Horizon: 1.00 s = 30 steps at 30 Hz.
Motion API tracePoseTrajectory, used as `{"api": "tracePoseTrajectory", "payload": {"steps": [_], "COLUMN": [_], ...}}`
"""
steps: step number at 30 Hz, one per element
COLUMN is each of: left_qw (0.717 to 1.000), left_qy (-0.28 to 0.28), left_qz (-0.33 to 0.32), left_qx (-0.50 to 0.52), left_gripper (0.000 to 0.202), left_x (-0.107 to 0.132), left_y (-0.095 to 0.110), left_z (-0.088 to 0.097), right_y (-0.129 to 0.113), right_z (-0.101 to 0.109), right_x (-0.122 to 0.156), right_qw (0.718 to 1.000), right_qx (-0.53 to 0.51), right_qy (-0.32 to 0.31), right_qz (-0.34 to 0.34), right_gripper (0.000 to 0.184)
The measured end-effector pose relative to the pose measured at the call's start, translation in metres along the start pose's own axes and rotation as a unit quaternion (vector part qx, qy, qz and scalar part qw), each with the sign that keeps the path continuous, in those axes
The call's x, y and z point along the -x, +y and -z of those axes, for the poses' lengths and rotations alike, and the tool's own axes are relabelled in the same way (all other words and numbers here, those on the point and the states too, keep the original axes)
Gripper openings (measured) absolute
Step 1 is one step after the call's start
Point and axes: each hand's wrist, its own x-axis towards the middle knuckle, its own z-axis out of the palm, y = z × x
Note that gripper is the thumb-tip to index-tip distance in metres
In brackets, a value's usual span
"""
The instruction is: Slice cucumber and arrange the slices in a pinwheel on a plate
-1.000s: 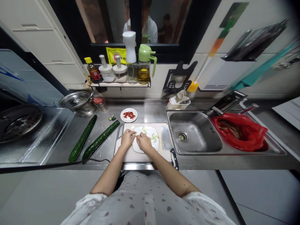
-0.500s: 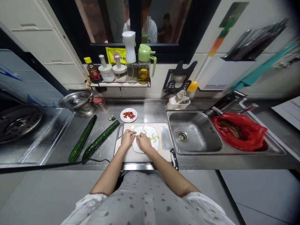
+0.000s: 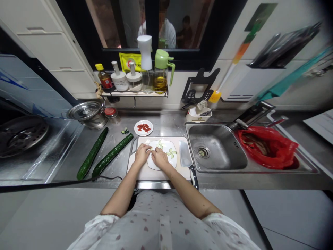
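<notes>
A white square plate [image 3: 170, 166] lies on the pale cutting board [image 3: 132, 167]. Thin curved cucumber slices [image 3: 171, 153] are set on it in pinwheel shapes at the right and back. My left hand [image 3: 142, 155] reaches over the plate's left edge, thumb and fingers pinched together. Close beside it, my right hand [image 3: 159, 159] bends its fingers down onto the plate. A bit of pale green cucumber slice shows between the fingertips of both hands, mostly hidden by them. A kitchen knife [image 3: 185, 154] rests on the board's right side, its black handle toward me.
Two long cucumbers [image 3: 113, 155] lie left of the board, with small cut ends [image 3: 125, 131] behind. A small plate of chopped red pieces [image 3: 143, 128] stands at the back. On the right are the sink [image 3: 217, 147] and a red plastic bag [image 3: 267, 147]. A lidded pot [image 3: 88, 114] stands back left.
The whole view has shifted very slightly. Both hands stay at the plate's left side, with little visible finger movement.
</notes>
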Motion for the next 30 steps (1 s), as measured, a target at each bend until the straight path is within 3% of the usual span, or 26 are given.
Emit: {"api": "tracePoseTrajectory", "payload": {"steps": [22, 26, 30], "left_qw": [1.000, 0.999, 0.989], "left_qy": [-0.012, 0.020, 0.086], "left_qz": [0.017, 0.036, 0.119], "left_qx": [0.004, 0.016, -0.016], "left_gripper": [0.028, 0.027, 0.025], "left_x": [0.000, 0.001, 0.006], "left_y": [0.007, 0.006, -0.004], "left_z": [0.002, 0.007, 0.015], "right_y": [0.000, 0.002, 0.013], "right_z": [0.010, 0.013, 0.017], "right_x": [0.001, 0.008, 0.020], "right_qw": [1.000, 0.999, 0.993], "right_qx": [-0.023, -0.043, -0.091], "right_qy": [-0.007, 0.013, 0.073], "right_qz": [-0.015, -0.018, -0.031], "right_gripper": [0.029, 0.030, 0.029]}}
